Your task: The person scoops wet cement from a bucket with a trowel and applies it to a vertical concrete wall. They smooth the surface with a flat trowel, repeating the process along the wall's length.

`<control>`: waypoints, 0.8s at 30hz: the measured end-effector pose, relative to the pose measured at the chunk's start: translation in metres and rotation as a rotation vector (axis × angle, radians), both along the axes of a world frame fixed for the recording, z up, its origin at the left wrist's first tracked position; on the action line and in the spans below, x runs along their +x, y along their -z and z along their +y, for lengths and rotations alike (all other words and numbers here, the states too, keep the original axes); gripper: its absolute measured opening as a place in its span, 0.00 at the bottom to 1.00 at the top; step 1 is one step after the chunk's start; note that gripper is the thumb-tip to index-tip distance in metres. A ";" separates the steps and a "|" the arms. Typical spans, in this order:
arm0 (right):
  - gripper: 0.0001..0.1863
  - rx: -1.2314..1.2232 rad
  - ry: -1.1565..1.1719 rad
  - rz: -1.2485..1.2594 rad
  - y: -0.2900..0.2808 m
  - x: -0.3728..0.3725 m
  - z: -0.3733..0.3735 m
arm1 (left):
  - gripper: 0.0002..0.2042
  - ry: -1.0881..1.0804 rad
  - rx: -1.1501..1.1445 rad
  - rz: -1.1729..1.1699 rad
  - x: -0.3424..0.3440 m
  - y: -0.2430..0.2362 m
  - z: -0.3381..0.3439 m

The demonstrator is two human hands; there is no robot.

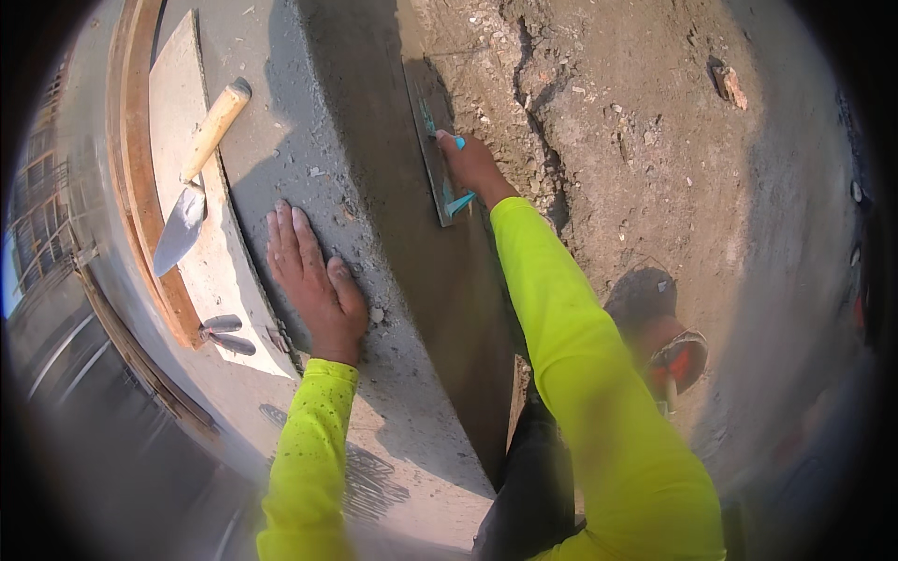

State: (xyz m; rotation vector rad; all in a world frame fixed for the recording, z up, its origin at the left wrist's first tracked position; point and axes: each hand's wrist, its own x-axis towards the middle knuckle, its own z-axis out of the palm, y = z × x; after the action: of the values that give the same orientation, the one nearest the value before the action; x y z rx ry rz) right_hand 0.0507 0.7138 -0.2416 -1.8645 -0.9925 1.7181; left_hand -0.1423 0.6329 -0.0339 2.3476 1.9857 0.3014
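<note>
Nearest are two bright yellow-green sleeves (617,402) and a dark trouser leg (533,467). Beyond the cuff, the left hand (315,276) lies flat, palm down, on the rough grey concrete top (398,337) of a low wall; its grip is open and holds nothing, the thumb slightly apart from the fingers. Farther out, the right hand (475,168) has its grip closed round the turquoise handle of a long, flat metal float (421,122), whose blade lies along the wall's smooth brown side face (440,327).

Left of the left hand, a small tool with two dark handles (229,335) lies at the lower part of a pale flat board (238,294). Farther up, a pointed metal trowel with a wooden handle (181,231) rests across that board, beside a long brown timber strip (140,150). Farthest right, a reddish rubble chunk (730,86) lies on cracked, sandy-brown ground (645,178).
</note>
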 end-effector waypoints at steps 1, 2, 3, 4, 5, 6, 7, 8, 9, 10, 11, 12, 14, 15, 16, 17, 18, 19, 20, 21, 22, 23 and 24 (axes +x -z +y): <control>0.34 -0.179 -0.040 0.034 0.027 0.007 -0.050 | 0.29 -0.008 -0.006 0.006 0.002 0.003 -0.003; 0.35 -0.272 -0.014 -0.034 0.070 0.022 -0.113 | 0.29 0.018 0.010 -0.020 0.014 0.008 0.002; 0.37 -0.256 -0.031 -0.080 0.076 0.023 -0.182 | 0.29 0.014 0.005 -0.015 0.016 0.010 -0.001; 0.38 -0.324 -0.062 -0.101 0.058 0.016 -0.230 | 0.29 -0.002 0.011 0.016 0.013 -0.001 -0.005; 0.37 -0.434 -0.109 -0.018 0.053 0.025 -0.277 | 0.30 -0.004 0.014 0.018 0.016 -0.004 -0.006; 0.36 -0.448 -0.098 -0.012 0.026 0.026 -0.282 | 0.30 -0.019 0.031 0.036 0.012 -0.004 -0.009; 0.34 -0.465 -0.075 -0.018 -0.003 0.032 -0.276 | 0.30 -0.019 0.029 0.041 0.012 -0.005 -0.013; 0.32 -0.284 0.021 -0.003 -0.009 0.029 -0.270 | 0.30 -0.002 0.025 0.029 0.017 -0.002 -0.017; 0.30 -0.122 0.110 0.024 -0.017 0.017 -0.268 | 0.30 0.012 0.001 0.034 0.021 -0.001 -0.026; 0.27 -0.077 0.063 0.071 -0.035 0.021 -0.212 | 0.30 0.004 -0.007 0.008 0.025 0.007 -0.031; 0.27 0.049 0.075 0.142 -0.051 0.023 -0.154 | 0.30 0.001 -0.015 0.006 0.022 0.009 -0.039; 0.27 0.196 0.029 0.061 -0.056 0.021 -0.126 | 0.30 0.020 -0.020 -0.008 0.025 0.009 -0.041; 0.28 0.200 0.006 0.034 -0.044 0.038 -0.100 | 0.30 0.027 0.010 -0.043 0.039 0.024 -0.037; 0.28 0.083 0.059 0.061 -0.024 0.040 -0.132 | 0.30 0.028 0.006 -0.032 0.040 0.027 -0.044; 0.29 -0.023 0.111 0.074 0.012 0.045 -0.180 | 0.29 0.029 0.011 -0.035 0.040 0.033 -0.048; 0.30 -0.155 0.046 -0.016 0.034 0.044 -0.254 | 0.29 0.024 0.018 -0.028 0.040 0.033 -0.051; 0.31 -0.339 0.042 -0.011 0.051 0.057 -0.318 | 0.29 0.014 0.030 -0.025 0.045 0.037 -0.047; 0.32 -0.433 0.021 -0.016 0.045 0.064 -0.373 | 0.30 0.003 0.021 -0.006 0.041 0.034 -0.054; 0.33 -0.441 -0.070 -0.121 0.030 0.060 -0.446 | 0.30 0.001 0.009 -0.003 0.040 0.031 -0.058; 0.34 -0.375 0.020 -0.135 0.037 0.053 -0.495 | 0.30 0.000 -0.005 0.001 0.040 0.031 -0.061; 0.34 -0.305 0.106 -0.150 0.034 0.048 -0.532 | 0.30 -0.004 -0.004 -0.018 0.044 0.035 -0.060; 0.34 -0.487 0.081 -0.034 0.027 0.059 -0.495 | 0.30 -0.014 0.000 -0.014 0.041 0.037 -0.064; 0.35 -0.661 0.048 0.084 0.023 0.065 -0.450 | 0.30 -0.028 0.010 -0.008 0.038 0.033 -0.069</control>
State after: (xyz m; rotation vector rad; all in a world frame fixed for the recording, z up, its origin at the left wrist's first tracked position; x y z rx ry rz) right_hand 0.1160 0.2636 -0.2649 -2.1352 -0.3515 2.2549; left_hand -0.1040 0.5644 -0.0673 2.3226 2.0204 0.3223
